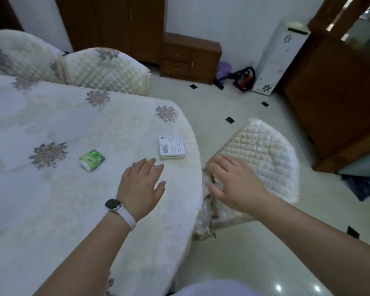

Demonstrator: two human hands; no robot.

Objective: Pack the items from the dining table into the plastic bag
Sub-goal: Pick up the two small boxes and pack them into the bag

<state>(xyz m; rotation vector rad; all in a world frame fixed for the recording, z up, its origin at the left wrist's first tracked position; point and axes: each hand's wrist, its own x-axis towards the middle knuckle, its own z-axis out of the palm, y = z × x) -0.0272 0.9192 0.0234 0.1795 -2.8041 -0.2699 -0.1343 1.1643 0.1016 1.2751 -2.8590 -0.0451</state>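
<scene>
Cloth with grey flower prints covers the dining table (51, 116), which fills the left half of the view. A small green packet (91, 160) lies flat on it, well in from the right edge and apart from everything else. Right of the packet, the left hand (142, 184) is stretched palm down over the table, fingers straight and slightly apart, holding nothing; whether it touches the cloth cannot be told. A dark-faced watch (113, 205) on a white strap sits on that wrist. Just beyond the fingertips, a white box (171, 147) with printed labels lies flat near the table's right edge. Past that edge, the right hand (233, 184) is spread palm down, fingers apart and empty, over the near side of a quilted chair cover (263, 152) that stands just beside the table. Pale floor tiles (233, 253) with small black squares lie beneath, and dark wooden furniture (338, 107) stands at the far right.
</scene>
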